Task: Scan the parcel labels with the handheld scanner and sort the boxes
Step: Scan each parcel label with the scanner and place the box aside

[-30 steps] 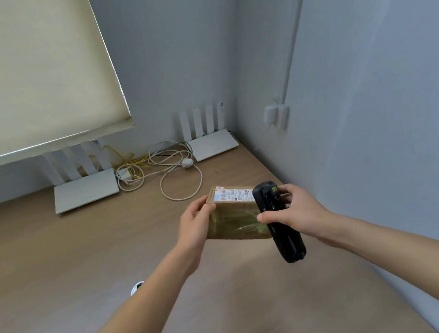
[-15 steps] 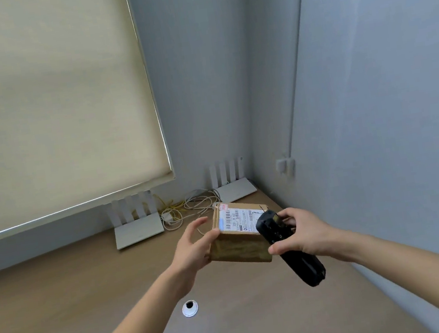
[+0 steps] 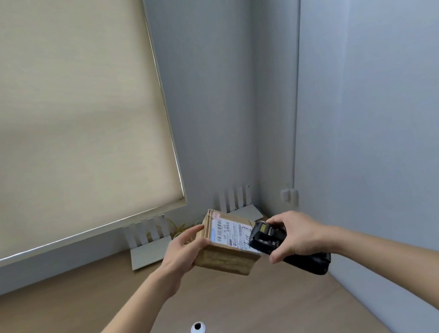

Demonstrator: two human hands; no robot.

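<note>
Above the wooden tabletop (image 3: 64,318), the left hand (image 3: 181,253) grips 1 cardboard parcel (image 3: 226,246) by its side, label (image 3: 229,231) up. The right hand (image 3: 298,233) wraps the black scanner (image 3: 284,245), its head seemingly touching the label: scanning is underway. Next comes sorting the parcel.

One cardboard box (image 3: 227,253), one black scanner (image 3: 287,247), two white routers (image 3: 147,251) (image 3: 243,211), one desk grommet (image 3: 198,329).
</note>
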